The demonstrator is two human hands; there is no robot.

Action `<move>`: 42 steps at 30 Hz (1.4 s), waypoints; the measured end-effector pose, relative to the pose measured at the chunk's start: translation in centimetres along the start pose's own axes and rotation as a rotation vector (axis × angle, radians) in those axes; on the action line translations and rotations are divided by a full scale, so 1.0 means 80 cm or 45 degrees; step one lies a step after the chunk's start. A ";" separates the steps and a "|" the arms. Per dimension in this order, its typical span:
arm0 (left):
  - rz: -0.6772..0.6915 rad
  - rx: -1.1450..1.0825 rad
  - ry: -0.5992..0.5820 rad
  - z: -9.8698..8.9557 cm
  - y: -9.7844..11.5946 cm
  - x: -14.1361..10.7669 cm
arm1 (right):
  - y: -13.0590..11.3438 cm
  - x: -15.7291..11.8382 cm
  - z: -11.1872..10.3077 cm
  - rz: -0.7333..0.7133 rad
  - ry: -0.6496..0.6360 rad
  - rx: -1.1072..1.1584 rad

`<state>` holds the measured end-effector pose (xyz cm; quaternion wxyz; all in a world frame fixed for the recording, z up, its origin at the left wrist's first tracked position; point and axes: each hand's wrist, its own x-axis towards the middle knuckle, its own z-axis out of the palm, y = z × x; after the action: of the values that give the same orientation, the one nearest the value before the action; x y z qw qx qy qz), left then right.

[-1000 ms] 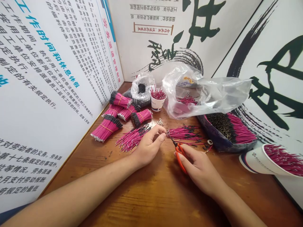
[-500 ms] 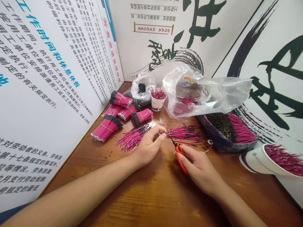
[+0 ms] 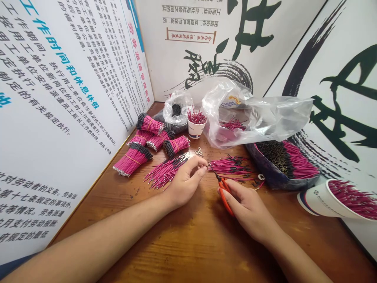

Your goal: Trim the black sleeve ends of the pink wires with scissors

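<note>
My right hand (image 3: 246,204) is wrapped round a pair of orange-handled pliers or cutters (image 3: 226,196), whose dark tips point up and left toward my other hand. My left hand (image 3: 190,179) is closed in a pinch, thumb against fingers; what it holds is too small to make out. Loose pink wires with black sleeves (image 3: 229,167) lie just beyond the tool's tips. Left of my left hand spreads another pile of loose pink wires (image 3: 165,171), partly covered by that hand.
Banded wire bundles (image 3: 132,159) are stacked at the left. Behind stand a paper cup of wires (image 3: 196,127), a bag of black pieces (image 3: 176,110) and a clear plastic bag (image 3: 273,122). A dark tray of wires (image 3: 273,181) and a tilted cup (image 3: 321,200) sit right.
The tool in my right hand has shifted very slightly, its handles a little farther right. My left hand stays in the same place.
</note>
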<state>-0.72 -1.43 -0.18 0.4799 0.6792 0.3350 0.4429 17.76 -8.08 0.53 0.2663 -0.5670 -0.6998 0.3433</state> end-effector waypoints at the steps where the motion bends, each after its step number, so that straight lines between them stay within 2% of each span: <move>1: 0.004 0.017 0.000 0.000 0.000 0.000 | 0.000 0.000 0.000 0.002 0.000 0.006; 4: 0.059 0.147 -0.039 -0.001 0.001 -0.004 | 0.004 0.000 -0.003 0.006 0.067 0.006; 6: 0.174 0.339 -0.190 0.002 0.003 -0.010 | 0.007 0.002 -0.006 0.018 0.159 0.031; 9: 0.397 0.686 -0.495 0.009 0.005 -0.020 | 0.014 0.006 -0.010 0.042 0.294 0.151; 11: 0.475 0.916 -0.593 0.014 0.007 -0.024 | 0.019 0.009 -0.011 0.045 0.365 0.227; 13: 0.461 1.198 -0.549 0.014 0.009 -0.023 | 0.024 0.011 -0.011 0.045 0.409 0.255; 16: 0.312 1.627 -0.283 0.005 0.012 -0.014 | 0.031 0.014 -0.015 0.072 0.421 0.250; 18: 0.263 1.772 -0.148 -0.002 0.014 -0.008 | 0.036 0.014 -0.020 0.095 0.432 0.211; 19: 0.291 1.778 -0.151 -0.003 0.015 -0.007 | 0.038 0.014 -0.023 0.100 0.442 0.178; 20: 0.359 1.732 -0.224 -0.002 0.016 -0.008 | 0.039 0.015 -0.026 0.100 0.451 0.135; 22: 0.456 1.558 -0.476 0.005 0.016 -0.012 | 0.041 0.015 -0.031 0.095 0.453 -0.003; 24: 0.455 1.519 -0.597 0.015 0.015 -0.019 | 0.043 0.016 -0.036 0.096 0.441 -0.189; 25: 0.434 1.541 -0.589 0.018 0.014 -0.021 | 0.044 0.017 -0.037 0.100 0.437 -0.271; 27: 0.298 1.607 -0.477 0.019 0.011 -0.022 | 0.046 0.017 -0.039 0.106 0.434 -0.366; 30: 0.127 1.704 -0.339 0.010 0.008 -0.016 | 0.050 0.018 -0.039 0.094 0.418 -0.392; 34: 0.213 1.627 -0.386 0.004 0.011 -0.011 | 0.055 0.020 -0.038 0.069 0.402 -0.411; 38: 0.337 1.498 -0.502 0.013 0.016 -0.014 | 0.056 0.023 -0.037 0.029 0.412 -0.371; 42: 0.392 1.383 -0.526 0.017 0.015 -0.015 | 0.052 0.020 -0.034 -0.037 0.435 -0.257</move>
<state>0.12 -3.37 0.40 0.0497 0.9399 0.3110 0.1315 21.97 -5.51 -1.05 0.3278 -0.6307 -0.6835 0.1662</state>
